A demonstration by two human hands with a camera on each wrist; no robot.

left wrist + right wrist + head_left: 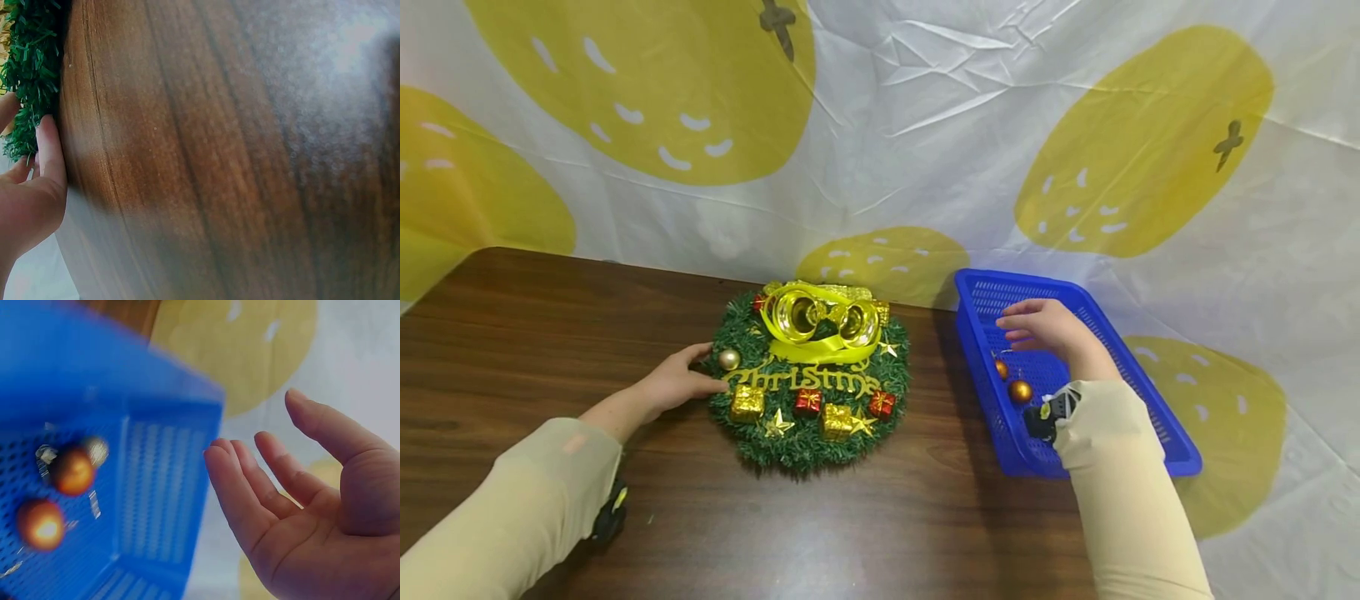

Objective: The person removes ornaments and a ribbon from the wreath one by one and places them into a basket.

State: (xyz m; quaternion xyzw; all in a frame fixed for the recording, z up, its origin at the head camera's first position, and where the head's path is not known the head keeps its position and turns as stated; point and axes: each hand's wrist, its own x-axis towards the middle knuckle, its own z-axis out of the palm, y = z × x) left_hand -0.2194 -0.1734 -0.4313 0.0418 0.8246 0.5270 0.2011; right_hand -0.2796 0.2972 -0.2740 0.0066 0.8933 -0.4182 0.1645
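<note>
A green Christmas wreath (808, 450) lies on the table, with gold and red gift boxes, stars, gold bells (797, 317) with a yellow ribbon, gold lettering and a pale gold ball (729, 359). My left hand (673, 383) holds its left edge, thumb and fingers against the tinsel (34, 62). My right hand (1048, 325) hovers over the blue basket (977, 350), fingers relaxed and slightly bent, nothing in them. Orange-gold balls (40, 524) lie on the basket floor below, and the right wrist view also shows a paler ball (97, 450) beside them.
The dark wooden table (850, 533) stretches left and forward of the wreath. Behind it hangs a white cloth (910, 125) with large yellow fruit shapes, reaching down beside the basket on the right.
</note>
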